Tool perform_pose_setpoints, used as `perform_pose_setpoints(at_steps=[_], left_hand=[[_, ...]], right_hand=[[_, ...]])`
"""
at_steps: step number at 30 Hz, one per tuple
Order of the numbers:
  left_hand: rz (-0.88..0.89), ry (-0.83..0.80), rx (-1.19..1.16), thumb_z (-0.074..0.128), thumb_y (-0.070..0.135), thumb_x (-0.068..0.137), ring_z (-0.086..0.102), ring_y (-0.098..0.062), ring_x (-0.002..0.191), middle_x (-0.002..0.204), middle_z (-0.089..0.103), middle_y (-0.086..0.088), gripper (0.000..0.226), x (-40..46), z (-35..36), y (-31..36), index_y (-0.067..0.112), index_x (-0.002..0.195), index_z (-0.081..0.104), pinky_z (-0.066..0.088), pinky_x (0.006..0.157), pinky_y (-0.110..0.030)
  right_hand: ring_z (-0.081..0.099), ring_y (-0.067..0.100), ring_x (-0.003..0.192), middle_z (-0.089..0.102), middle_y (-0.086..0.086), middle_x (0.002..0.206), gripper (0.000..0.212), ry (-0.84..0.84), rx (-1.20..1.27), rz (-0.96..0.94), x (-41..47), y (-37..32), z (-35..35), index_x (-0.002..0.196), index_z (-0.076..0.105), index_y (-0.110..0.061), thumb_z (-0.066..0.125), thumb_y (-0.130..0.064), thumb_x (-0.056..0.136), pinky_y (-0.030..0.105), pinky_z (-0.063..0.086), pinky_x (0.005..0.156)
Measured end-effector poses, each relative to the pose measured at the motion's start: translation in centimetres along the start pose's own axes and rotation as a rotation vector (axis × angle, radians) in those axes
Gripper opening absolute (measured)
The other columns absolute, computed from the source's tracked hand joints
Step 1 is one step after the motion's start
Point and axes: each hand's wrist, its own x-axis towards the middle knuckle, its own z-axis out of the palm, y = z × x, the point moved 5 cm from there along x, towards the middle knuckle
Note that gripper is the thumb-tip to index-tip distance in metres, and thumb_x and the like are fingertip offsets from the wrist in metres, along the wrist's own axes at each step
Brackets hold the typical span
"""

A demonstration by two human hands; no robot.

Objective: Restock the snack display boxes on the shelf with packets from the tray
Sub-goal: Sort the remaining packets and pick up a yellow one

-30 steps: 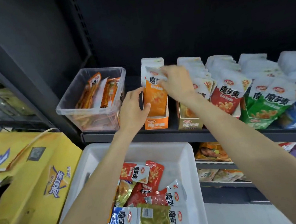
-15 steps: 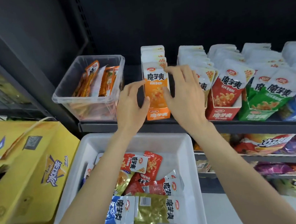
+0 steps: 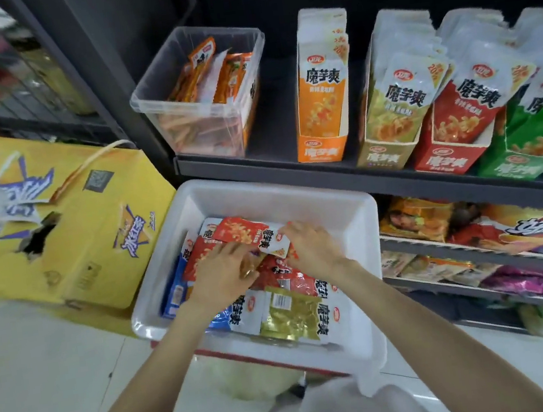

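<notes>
Both forearms reach forward and down into a white rectangular plastic tray point(image 3: 363, 235) holding loose foil snack packets. The left hand point(image 3: 220, 274) lies palm-down on the pile, fingers curled over a red packet point(image 3: 197, 255); whether it grips or merely presses cannot be told. The right hand point(image 3: 310, 249) pinches the white end of a red-and-white packet point(image 3: 249, 233) lying just left of it, between the two hands. Nearer than the hands, a gold foil packet point(image 3: 291, 317) and a blue packet point(image 3: 174, 291) lie flat in the tray.

Left of the left hand sits a yellow printed cardboard carton point(image 3: 70, 239) on the floor. Beyond the hands, on a dark metal shelf point(image 3: 268, 168), stands a tall orange cardboard display box point(image 3: 323, 109), upright. Left of it is a clear plastic bin point(image 3: 200, 94) of orange packets; right of it, an olive display box point(image 3: 386, 114), a red display box point(image 3: 451, 140) and a green display box point(image 3: 525, 151), all tilted rightward. Lower shelves right of the right hand hold assorted bags point(image 3: 494, 231).
</notes>
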Motion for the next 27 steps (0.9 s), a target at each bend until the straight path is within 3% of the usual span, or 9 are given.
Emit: perform_pose_setpoints(at_steps=[3, 6, 8, 11, 13, 15, 17, 21, 27], left_hand=[[-0.076, 0.003, 0.018, 0.062, 0.037, 0.086, 0.048, -0.023, 0.117, 0.127, 0.054, 0.000, 0.045, -0.2, 0.8, -0.2, 0.023, 0.128, 0.051, 0.038, 0.098, -0.034], [-0.077, 0.112, -0.067, 0.062, 0.038, 0.086, 0.048, -0.025, 0.119, 0.132, 0.051, -0.003, 0.051, 0.4, 0.2, -0.1, 0.020, 0.132, 0.049, 0.041, 0.098, -0.036], [-0.003, 0.217, -0.121, 0.068, 0.036, 0.081, 0.046, -0.025, 0.123, 0.135, 0.050, -0.004, 0.060, 0.8, -0.9, 0.3, 0.017, 0.134, 0.048, 0.038, 0.103, -0.037], [0.179, 0.280, -0.129, 0.074, 0.043, 0.074, 0.044, -0.021, 0.126, 0.137, 0.049, -0.003, 0.078, 1.1, -2.7, 2.2, 0.016, 0.140, 0.042, 0.031, 0.108, -0.037], [0.239, 0.332, -0.187, 0.069, 0.047, 0.078, 0.050, -0.012, 0.115, 0.127, 0.057, 0.001, 0.067, 0.9, -3.6, 3.7, 0.017, 0.134, 0.049, 0.034, 0.104, -0.028], [0.224, 0.470, -0.310, 0.064, 0.042, 0.086, 0.060, -0.002, 0.087, 0.100, 0.069, 0.005, 0.038, 0.2, -4.9, 4.8, 0.015, 0.113, 0.064, 0.050, 0.082, -0.021], [0.115, 0.513, -0.509, 0.064, 0.041, 0.086, 0.061, 0.000, 0.073, 0.085, 0.071, 0.006, 0.033, -0.3, -6.0, 5.5, 0.012, 0.101, 0.069, 0.050, 0.066, -0.013], [-0.098, 0.257, -0.900, 0.064, 0.049, 0.073, 0.069, -0.013, 0.088, 0.093, 0.072, 0.004, 0.038, 0.5, -6.6, 6.7, 0.021, 0.098, 0.068, 0.057, 0.080, -0.034], [0.028, 0.055, -0.789, 0.064, 0.049, 0.076, 0.067, -0.007, 0.088, 0.096, 0.071, 0.009, 0.035, 1.6, -7.4, 9.9, 0.024, 0.100, 0.069, 0.055, 0.084, -0.038]], right_hand=[[0.037, 0.026, 0.133, 0.040, 0.005, 0.146, 0.066, -0.053, -0.137, -0.019, 1.5, -0.4, 1.9, 0.143, 0.033, -0.019, 0.066, -0.031, 0.087, 0.040, 0.032, 0.109], [0.058, 0.026, 0.108, 0.064, 0.004, 0.114, 0.026, 0.105, -0.195, -0.049, 1.9, -1.4, 0.8, 0.117, 0.057, -0.019, 0.054, -0.016, 0.092, 0.037, 0.048, 0.086], [0.063, 0.027, 0.090, 0.067, 0.004, 0.094, 0.015, 0.259, -0.112, -0.023, 1.1, -1.9, -1.4, 0.098, 0.064, -0.017, 0.049, -0.015, 0.094, 0.035, 0.050, 0.072], [0.062, 0.022, 0.069, 0.067, 0.007, 0.077, 0.014, 0.462, 0.350, 0.135, -1.6, -1.4, -6.0, 0.094, 0.066, -0.012, 0.055, -0.019, 0.094, 0.025, 0.044, 0.063], [0.063, 0.010, 0.068, 0.069, 0.003, 0.082, 0.009, 0.452, 0.883, 0.220, -3.4, -0.5, -8.1, 0.097, 0.065, -0.016, 0.060, -0.012, 0.091, 0.014, 0.044, 0.064], [0.070, 0.014, 0.071, 0.071, 0.004, 0.085, 0.020, 0.335, 1.368, 0.239, -5.0, -0.3, -9.5, 0.105, 0.064, -0.018, 0.057, -0.005, 0.092, 0.020, 0.051, 0.063], [0.071, 0.017, 0.077, 0.073, 0.006, 0.089, 0.017, 0.248, 1.538, 0.236, -6.3, 0.0, -10.9, 0.105, 0.065, -0.015, 0.052, -0.011, 0.096, 0.023, 0.052, 0.063], [0.066, 0.008, 0.069, 0.071, 0.005, 0.087, 0.017, 0.343, 1.308, 0.257, -7.6, 1.7, -12.2, 0.100, 0.066, -0.014, 0.056, -0.027, 0.095, 0.019, 0.048, 0.055], [0.063, 0.004, 0.075, 0.068, -0.008, 0.091, 0.017, 0.430, 0.914, 0.198, -9.3, 3.6, -13.2, 0.098, 0.061, -0.021, 0.071, -0.025, 0.084, 0.016, 0.045, 0.048]])
